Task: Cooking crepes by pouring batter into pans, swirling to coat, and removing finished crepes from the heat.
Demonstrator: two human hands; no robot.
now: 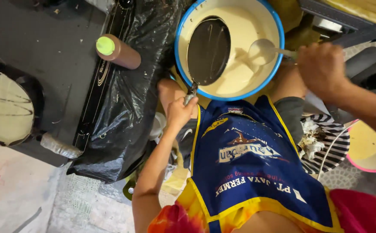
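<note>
A blue-rimmed basin (180, 51) full of pale batter sits between my knees. My left hand (178, 113) grips the handle of a dark round frying pan (208, 49), which is held tilted over the batter. My right hand (321, 69) holds the handle of a metal ladle (261, 51); its bowl is coated in batter and hovers over the basin's right side, just right of the pan. A blue and yellow apron (248, 172) covers my lap.
At the left is a black stove (58, 64) with another pan (7, 108) holding a pale crepe. A brown bottle with a green cap (117, 51) lies on a black plastic bag (127, 103). A pink-rimmed bowl (369, 149) and a striped cloth (332, 144) are at the right.
</note>
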